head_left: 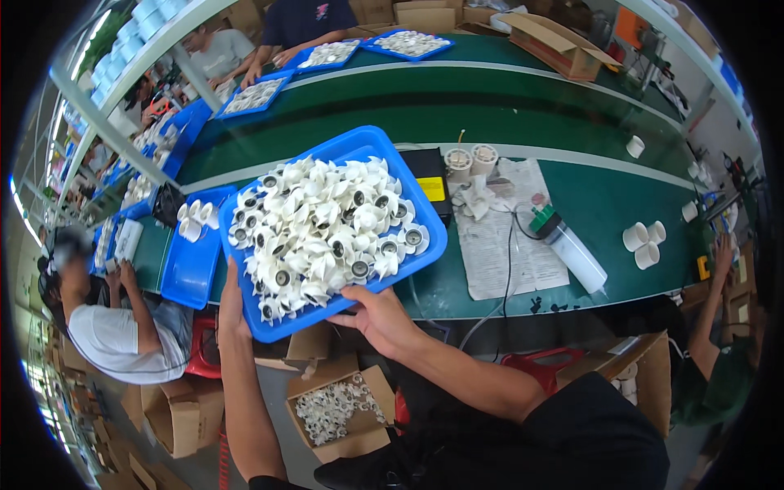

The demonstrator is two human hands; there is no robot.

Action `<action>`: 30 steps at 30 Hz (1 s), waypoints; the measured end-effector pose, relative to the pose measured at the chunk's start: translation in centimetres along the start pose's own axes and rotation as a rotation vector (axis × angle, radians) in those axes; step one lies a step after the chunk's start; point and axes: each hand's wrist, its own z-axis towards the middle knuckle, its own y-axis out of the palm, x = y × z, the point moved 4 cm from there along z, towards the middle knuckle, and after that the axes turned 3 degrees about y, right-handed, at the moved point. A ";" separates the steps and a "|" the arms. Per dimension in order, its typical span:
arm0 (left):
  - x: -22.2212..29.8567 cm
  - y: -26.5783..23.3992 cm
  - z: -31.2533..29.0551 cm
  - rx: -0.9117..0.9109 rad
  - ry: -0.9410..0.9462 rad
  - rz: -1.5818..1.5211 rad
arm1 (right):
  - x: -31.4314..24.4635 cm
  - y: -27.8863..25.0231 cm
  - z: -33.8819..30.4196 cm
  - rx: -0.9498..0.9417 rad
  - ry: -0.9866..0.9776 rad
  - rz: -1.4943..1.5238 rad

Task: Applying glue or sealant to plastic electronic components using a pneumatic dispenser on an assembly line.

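A blue plastic tray (426, 214) heaped with small white fan impellers (322, 216) is held up between my two hands, tilted over the front edge of the green bench. Some impellers show dark round centres. My left hand (234, 306) grips the tray's left side near the lower corner, its fingers mostly hidden by the tray. At the near edge, my right hand (377, 317) has its thumb over the rim and its fingers underneath. Below the tray, an open cardboard box (376, 392) on the floor holds more small white parts (331, 408).
On the bench (604, 204) lie a large syringe (576, 257) with a green cap, a newspaper sheet (490, 253), white cups (645, 245) and a black box (425, 175). Another blue tray (189, 265) stands left. A co-worker in white (122, 335) sits left; others work across the belt (457, 98).
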 end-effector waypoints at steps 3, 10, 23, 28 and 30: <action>1.0 2.1 4.2 -0.032 -0.072 0.070 | -2.0 0.0 1.2 0.070 -0.057 0.026; 0.4 3.6 11.9 -0.093 -0.178 0.198 | -3.0 -2.2 4.6 0.158 -0.098 0.079; 1.1 3.4 17.1 -0.102 -0.205 0.431 | -2.9 -3.9 5.8 0.205 -0.083 -0.433; 1.4 3.8 18.4 -0.104 -0.201 0.460 | -6.1 -3.8 4.9 0.194 -0.216 -0.543; 0.9 4.9 18.2 -0.104 -0.202 0.437 | -6.7 -4.8 5.1 0.245 -0.173 -0.606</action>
